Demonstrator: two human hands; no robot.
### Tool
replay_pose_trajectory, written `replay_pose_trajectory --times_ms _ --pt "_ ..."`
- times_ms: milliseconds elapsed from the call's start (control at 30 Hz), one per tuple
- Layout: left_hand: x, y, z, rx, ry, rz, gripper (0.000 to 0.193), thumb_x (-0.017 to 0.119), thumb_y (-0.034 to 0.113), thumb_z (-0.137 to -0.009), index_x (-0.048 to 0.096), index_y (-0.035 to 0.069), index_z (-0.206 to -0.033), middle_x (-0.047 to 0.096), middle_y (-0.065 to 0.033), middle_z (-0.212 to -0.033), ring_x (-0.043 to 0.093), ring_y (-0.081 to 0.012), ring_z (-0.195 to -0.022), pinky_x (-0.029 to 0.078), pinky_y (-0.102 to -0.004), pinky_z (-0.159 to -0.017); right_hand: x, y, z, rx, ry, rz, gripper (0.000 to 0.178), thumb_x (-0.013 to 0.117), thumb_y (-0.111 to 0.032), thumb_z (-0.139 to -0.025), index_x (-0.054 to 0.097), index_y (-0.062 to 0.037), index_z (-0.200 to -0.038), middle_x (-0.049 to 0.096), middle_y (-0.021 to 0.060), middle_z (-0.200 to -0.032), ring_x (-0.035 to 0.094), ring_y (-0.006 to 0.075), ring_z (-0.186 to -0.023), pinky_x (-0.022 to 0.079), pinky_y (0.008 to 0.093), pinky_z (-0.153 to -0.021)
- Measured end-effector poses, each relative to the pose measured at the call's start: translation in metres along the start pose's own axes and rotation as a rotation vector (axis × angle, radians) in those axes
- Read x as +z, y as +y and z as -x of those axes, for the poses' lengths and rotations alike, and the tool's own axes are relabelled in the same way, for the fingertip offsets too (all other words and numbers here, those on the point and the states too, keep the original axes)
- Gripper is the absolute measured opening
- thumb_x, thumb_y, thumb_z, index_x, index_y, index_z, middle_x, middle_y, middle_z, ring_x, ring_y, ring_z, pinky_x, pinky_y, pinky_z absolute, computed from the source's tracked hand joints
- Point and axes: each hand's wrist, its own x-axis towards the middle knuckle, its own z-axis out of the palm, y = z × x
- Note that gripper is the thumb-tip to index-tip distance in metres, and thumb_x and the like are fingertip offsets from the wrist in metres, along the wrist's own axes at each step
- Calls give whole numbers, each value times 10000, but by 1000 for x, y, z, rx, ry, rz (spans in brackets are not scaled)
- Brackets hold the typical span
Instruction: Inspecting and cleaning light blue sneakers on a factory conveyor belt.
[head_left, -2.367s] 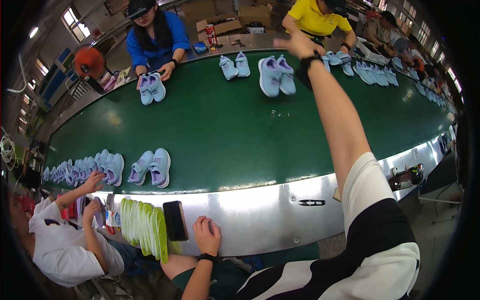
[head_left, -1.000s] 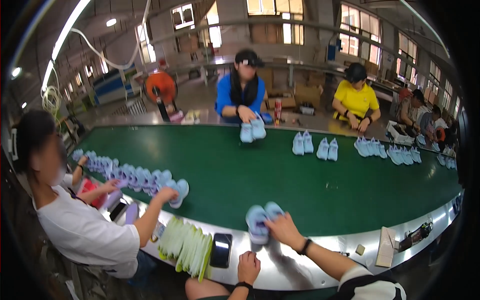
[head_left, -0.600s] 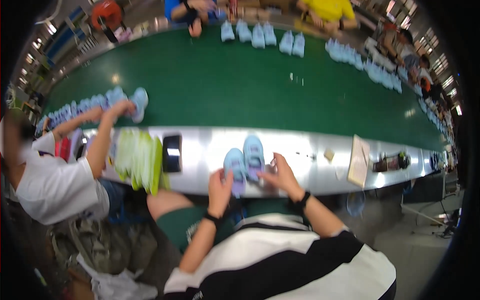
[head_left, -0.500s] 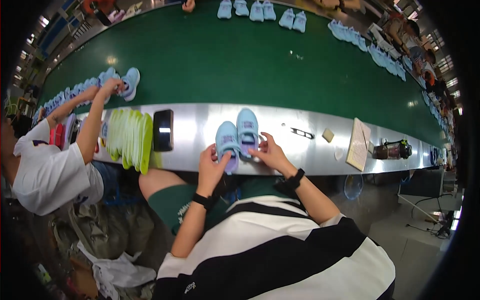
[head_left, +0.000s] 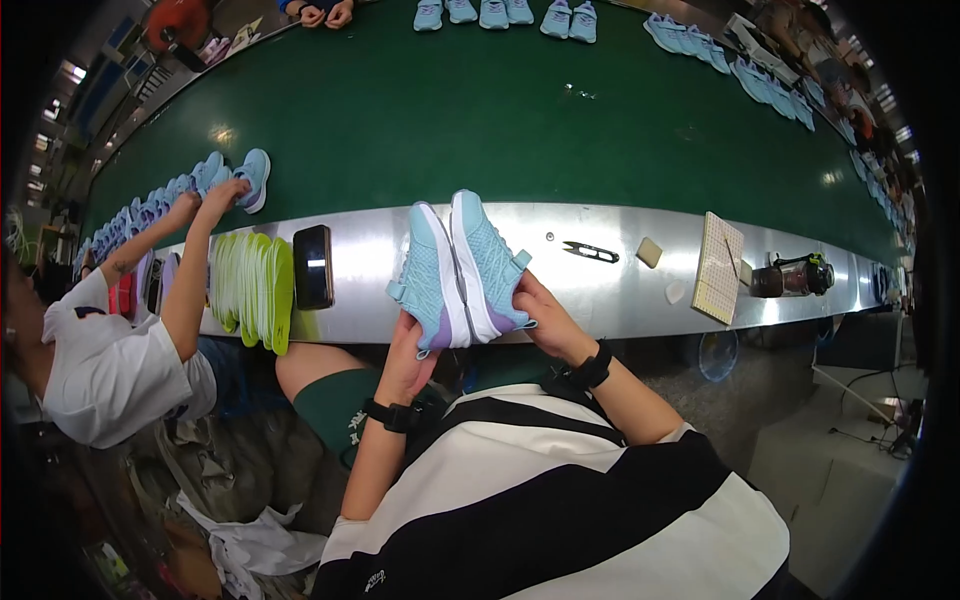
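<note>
Turquoise knit sneaker pair (head_left: 460, 270) gripped at the steel tabletop's (head_left: 620, 290) near edge.
Left hand (head_left: 408, 350) and right hand (head_left: 538, 312) clamp the heels; best keep soles pressed together.

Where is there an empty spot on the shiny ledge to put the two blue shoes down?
The steel ledge is bare between the phone and the shoes, and between the shoes and the snips. It is crowded at the stack of green insoles and at the notepad and jar.
</note>
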Motion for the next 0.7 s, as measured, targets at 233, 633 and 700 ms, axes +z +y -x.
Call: replay_pose_trajectory --times_ms 233,633,700 --pt "19 17 2 472 29 -230 621 517 -38 -860 317 96 -1432 402 -103 -1377 425 -251 -1271 320 -375 -1093 7 -18 2 -319 92 236 658 548 -45 -818 356 -87 -1447 416 123 -1366 430 223 -1241 341 348 -1054" --pt "-2 5 -4 709 249 -1403 721 735 123 -770 404 55 -1406 480 -210 -1178 488 -363 -1112 397 -411 -972 -12 -8 -3 -549 170 1303 679 727 -199 -726 498 -149 -1363 496 187 -1177 501 349 -1023 425 419 -916" --pt "-18 -6 -9 577 231 -1327 766 749 168 -780 363 33 -1428 497 -214 -1156 501 -355 -1094 402 -410 -967 -26 5 -7 -469 114 1310 699 735 -253 -742 475 -146 -1382 517 183 -1146 504 348 -1011 425 421 -907"
